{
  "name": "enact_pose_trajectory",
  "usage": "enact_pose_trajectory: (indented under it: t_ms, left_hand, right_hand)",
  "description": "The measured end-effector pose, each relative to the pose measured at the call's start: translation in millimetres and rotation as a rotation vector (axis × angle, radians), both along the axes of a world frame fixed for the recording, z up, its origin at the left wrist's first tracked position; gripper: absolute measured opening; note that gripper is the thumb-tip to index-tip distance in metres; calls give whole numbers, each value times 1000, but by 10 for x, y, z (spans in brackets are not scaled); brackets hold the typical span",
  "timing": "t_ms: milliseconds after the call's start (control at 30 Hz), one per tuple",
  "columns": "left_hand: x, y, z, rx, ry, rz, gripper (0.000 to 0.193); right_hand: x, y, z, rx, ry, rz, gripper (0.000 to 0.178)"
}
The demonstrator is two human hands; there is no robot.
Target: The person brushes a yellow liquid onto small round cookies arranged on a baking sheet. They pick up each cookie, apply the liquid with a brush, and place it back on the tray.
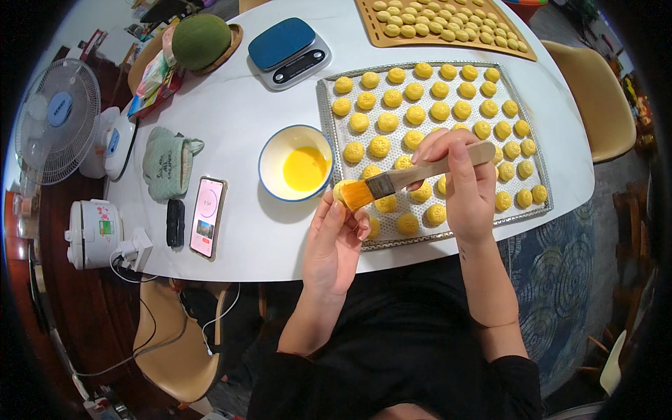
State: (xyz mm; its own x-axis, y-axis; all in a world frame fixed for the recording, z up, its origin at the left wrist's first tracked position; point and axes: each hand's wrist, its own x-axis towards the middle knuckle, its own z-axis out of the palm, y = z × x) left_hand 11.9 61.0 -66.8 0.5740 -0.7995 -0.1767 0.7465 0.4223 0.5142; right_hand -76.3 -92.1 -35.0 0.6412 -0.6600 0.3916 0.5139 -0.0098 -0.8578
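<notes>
My right hand point(462, 185) grips a pastry brush point(427, 171) by its flat wooden handle. The brush's yellow-wet bristles touch a small round yellow dough ball point(342, 187), which my left hand point(332, 234) pinches between its fingertips; the bristles partly cover it. Both hands are over the near-left part of a perforated metal baking tray point(324, 105), where several more yellow dough balls stand in rows on a white perforated mat. Left of the tray sits a white bowl point(269, 164) with a blue rim, holding yellow egg wash point(306, 169).
Behind the bowl stands a blue-topped kitchen scale point(283, 43). A tan tray point(374, 33) of paler dough balls lies far right. Leftward are a lit phone point(208, 217), a black case point(176, 222), a green pouch point(166, 162), a fan point(59, 108) and a white rice cooker point(96, 233).
</notes>
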Motion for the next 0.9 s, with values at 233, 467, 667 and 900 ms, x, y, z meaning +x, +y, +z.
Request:
enact_pose_trajectory:
  t_ms: [233, 467, 667, 900]
  left_hand:
    - [-94, -165, 60, 68, -42, -39, 28]
    - [-105, -228, 74, 136, -267, -3, 28]
    - [-80, -259, 168, 172, -427, -22, 29]
    - [-83, -334, 329, 283, -575, -104, 31]
  right_hand:
    - [-205, -135, -101, -21, -89, -81, 28]
    - [-323, -273, -69, -50, -115, -113, 27]
    - [-356, -377, -68, -83, -40, -104, 29]
    - [-402, -505, 95, -172, -84, 48, 26]
